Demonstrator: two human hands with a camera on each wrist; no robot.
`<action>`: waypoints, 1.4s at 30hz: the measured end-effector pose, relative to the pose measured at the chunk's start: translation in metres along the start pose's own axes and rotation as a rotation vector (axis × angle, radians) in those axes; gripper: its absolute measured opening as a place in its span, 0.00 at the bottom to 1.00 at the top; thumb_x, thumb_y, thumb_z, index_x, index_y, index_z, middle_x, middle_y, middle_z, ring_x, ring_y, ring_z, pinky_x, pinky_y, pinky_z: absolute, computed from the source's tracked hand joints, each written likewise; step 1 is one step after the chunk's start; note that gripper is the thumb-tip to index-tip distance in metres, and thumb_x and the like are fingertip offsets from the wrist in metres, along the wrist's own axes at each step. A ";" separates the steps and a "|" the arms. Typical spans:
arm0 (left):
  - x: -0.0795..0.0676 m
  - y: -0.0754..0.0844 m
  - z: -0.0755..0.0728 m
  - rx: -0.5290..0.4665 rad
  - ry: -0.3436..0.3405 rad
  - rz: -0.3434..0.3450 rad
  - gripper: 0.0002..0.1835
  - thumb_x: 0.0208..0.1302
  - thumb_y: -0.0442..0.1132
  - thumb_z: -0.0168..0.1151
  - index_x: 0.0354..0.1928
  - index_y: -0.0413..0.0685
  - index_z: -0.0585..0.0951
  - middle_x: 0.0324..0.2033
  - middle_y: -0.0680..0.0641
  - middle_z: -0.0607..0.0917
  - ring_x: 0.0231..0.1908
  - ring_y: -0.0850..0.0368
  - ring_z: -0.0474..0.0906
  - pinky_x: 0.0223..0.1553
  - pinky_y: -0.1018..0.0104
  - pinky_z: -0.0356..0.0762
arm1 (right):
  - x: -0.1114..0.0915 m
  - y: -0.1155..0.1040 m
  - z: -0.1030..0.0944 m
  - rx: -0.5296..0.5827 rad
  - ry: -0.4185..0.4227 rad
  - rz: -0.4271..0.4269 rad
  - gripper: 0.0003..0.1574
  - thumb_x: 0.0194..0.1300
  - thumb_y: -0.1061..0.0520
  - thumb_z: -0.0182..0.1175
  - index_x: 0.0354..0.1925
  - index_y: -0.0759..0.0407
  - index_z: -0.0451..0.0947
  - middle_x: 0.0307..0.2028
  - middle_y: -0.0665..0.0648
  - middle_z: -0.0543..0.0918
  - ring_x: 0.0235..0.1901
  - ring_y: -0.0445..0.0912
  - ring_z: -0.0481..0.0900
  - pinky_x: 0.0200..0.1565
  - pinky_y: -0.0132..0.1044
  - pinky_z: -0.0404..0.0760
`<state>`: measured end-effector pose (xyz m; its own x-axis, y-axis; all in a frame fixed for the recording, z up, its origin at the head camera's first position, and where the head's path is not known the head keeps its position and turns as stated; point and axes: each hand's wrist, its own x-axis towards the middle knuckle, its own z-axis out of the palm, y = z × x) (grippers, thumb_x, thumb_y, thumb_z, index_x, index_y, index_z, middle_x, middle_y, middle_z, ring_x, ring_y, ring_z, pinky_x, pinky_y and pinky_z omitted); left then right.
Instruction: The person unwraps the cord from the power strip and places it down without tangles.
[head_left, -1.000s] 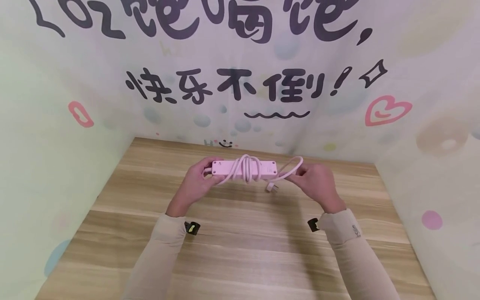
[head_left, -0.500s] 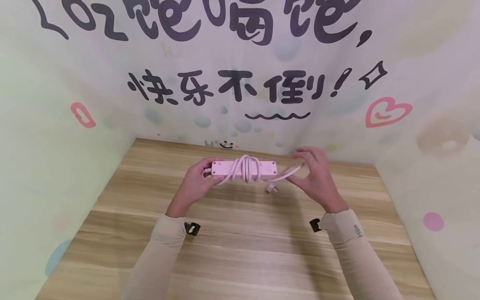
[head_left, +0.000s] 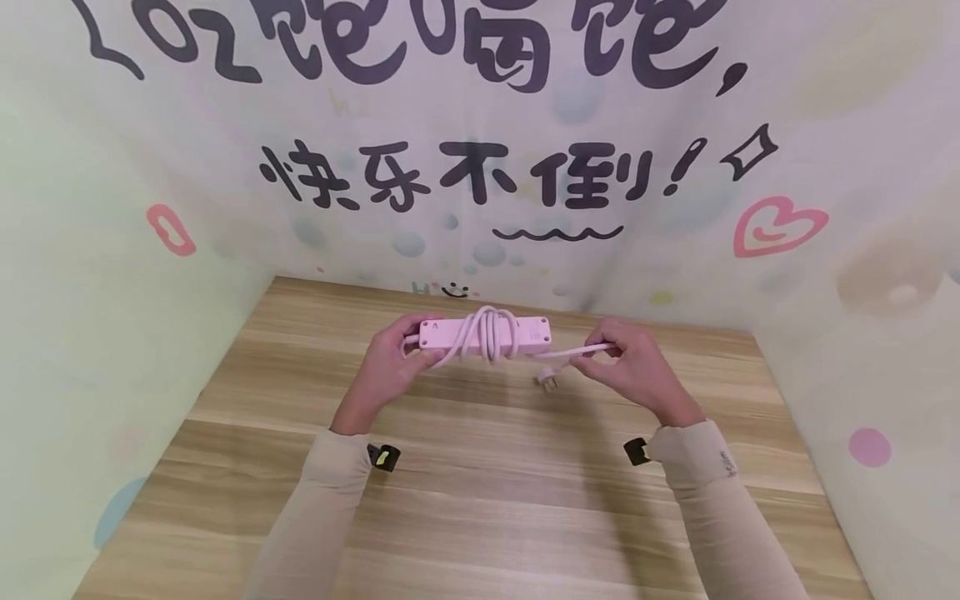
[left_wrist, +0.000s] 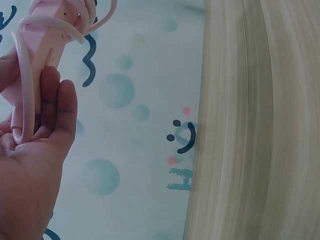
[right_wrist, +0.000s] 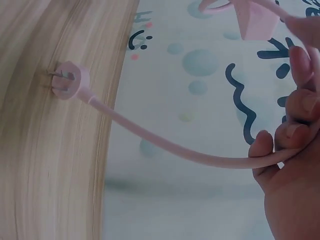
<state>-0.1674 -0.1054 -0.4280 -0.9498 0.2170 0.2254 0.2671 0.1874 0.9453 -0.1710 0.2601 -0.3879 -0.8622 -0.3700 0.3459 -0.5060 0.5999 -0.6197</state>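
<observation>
A pink power strip is held above the table, its pink cord wound several times round the middle. My left hand grips the strip's left end, thumb on the near side and fingers on the far side; the left wrist view shows this hand with a cord loop lying by the palm. To the right of the strip, my right hand holds the free stretch of cord in curled fingers. From that hand the cord end hangs down, and in the right wrist view the plug dangles with its prongs showing.
The wooden table lies beneath both hands. Behind it rises a printed cloth wall with dark lettering, and similar walls stand at both sides. A small black device sits at each wrist.
My right hand loosened its fingers from the cord loop, spread them, then curled round the cord again. The loop by that hand is now drawn out straighter. The left hand keeps its hold.
</observation>
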 end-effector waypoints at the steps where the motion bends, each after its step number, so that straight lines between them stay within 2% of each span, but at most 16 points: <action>1: 0.000 0.000 0.000 0.000 0.001 -0.006 0.25 0.64 0.29 0.68 0.64 0.39 0.76 0.56 0.34 0.81 0.54 0.42 0.79 0.48 0.73 0.85 | 0.000 0.000 -0.001 0.015 -0.008 -0.003 0.09 0.59 0.58 0.74 0.30 0.46 0.83 0.27 0.45 0.77 0.26 0.42 0.66 0.28 0.28 0.65; 5: -0.001 0.000 -0.001 0.004 0.002 -0.009 0.25 0.65 0.30 0.68 0.64 0.39 0.76 0.56 0.34 0.81 0.53 0.43 0.80 0.47 0.73 0.85 | -0.003 -0.001 -0.004 0.064 -0.028 0.005 0.01 0.65 0.57 0.70 0.36 0.50 0.88 0.27 0.47 0.77 0.26 0.40 0.68 0.28 0.28 0.67; 11: -0.001 -0.002 -0.002 0.014 0.011 0.021 0.25 0.65 0.30 0.67 0.64 0.37 0.76 0.57 0.34 0.81 0.53 0.44 0.79 0.48 0.76 0.83 | -0.007 -0.002 -0.008 0.091 -0.046 0.099 0.05 0.69 0.54 0.67 0.39 0.48 0.90 0.27 0.49 0.81 0.25 0.39 0.70 0.24 0.31 0.67; 16: -0.001 -0.002 -0.002 0.012 0.010 0.026 0.25 0.65 0.29 0.68 0.64 0.38 0.76 0.56 0.34 0.81 0.53 0.45 0.79 0.48 0.77 0.83 | -0.008 -0.002 -0.009 0.115 -0.065 0.131 0.06 0.69 0.53 0.67 0.39 0.49 0.90 0.28 0.54 0.81 0.25 0.40 0.70 0.24 0.32 0.67; 29: 0.001 -0.005 -0.001 0.009 0.012 0.068 0.25 0.64 0.29 0.68 0.63 0.35 0.76 0.55 0.33 0.82 0.51 0.47 0.78 0.48 0.78 0.83 | -0.012 0.010 -0.008 0.122 -0.092 0.177 0.08 0.70 0.52 0.65 0.41 0.53 0.89 0.30 0.49 0.81 0.26 0.40 0.70 0.26 0.31 0.70; 37: 0.001 -0.005 0.000 0.006 0.011 0.065 0.25 0.64 0.29 0.68 0.63 0.34 0.75 0.55 0.34 0.82 0.51 0.48 0.78 0.49 0.77 0.82 | -0.015 0.018 -0.008 0.112 -0.126 0.268 0.13 0.72 0.46 0.63 0.42 0.51 0.88 0.31 0.52 0.80 0.26 0.43 0.68 0.28 0.33 0.69; 42: 0.000 -0.003 0.000 0.003 0.013 0.080 0.25 0.63 0.28 0.69 0.62 0.35 0.76 0.55 0.34 0.83 0.50 0.49 0.78 0.50 0.77 0.82 | -0.015 0.024 -0.008 0.099 -0.110 0.320 0.14 0.72 0.45 0.63 0.42 0.51 0.88 0.32 0.52 0.82 0.26 0.43 0.69 0.28 0.33 0.70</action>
<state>-0.1687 -0.1056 -0.4313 -0.9274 0.2194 0.3030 0.3425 0.1726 0.9235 -0.1702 0.2857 -0.4026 -0.9665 -0.2521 0.0482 -0.2013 0.6282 -0.7516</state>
